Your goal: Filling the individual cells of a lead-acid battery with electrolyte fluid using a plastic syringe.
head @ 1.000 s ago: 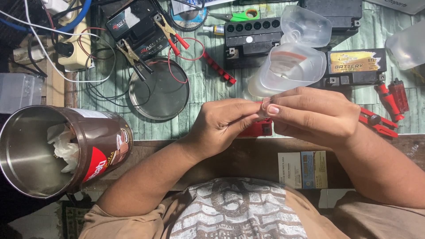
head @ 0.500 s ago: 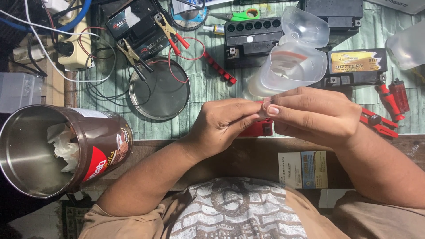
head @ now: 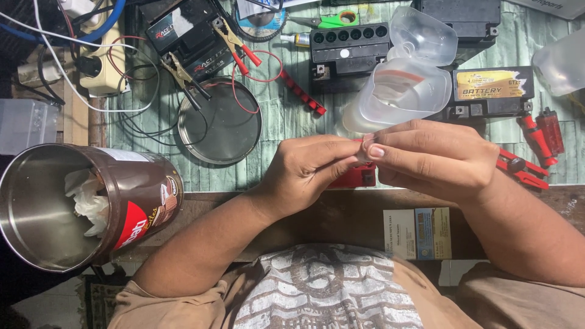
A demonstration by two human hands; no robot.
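My left hand (head: 308, 170) and my right hand (head: 436, 158) meet fingertip to fingertip above the front edge of the table. Together they pinch a small pale piece (head: 367, 141), too small to identify. Just under the fingers lies a small red block (head: 359, 176), mostly hidden by my hands. A clear plastic container (head: 399, 91) with red inside stands right behind my right hand.
A brown tin (head: 128, 201) with crumpled tissue lies at the left. Behind are a round metal lid (head: 219, 122), black batteries (head: 347, 52), clamp leads (head: 241, 49), a red strip (head: 301, 94), green scissors (head: 332, 19), red pliers (head: 518, 167) and a power strip (head: 100, 61).
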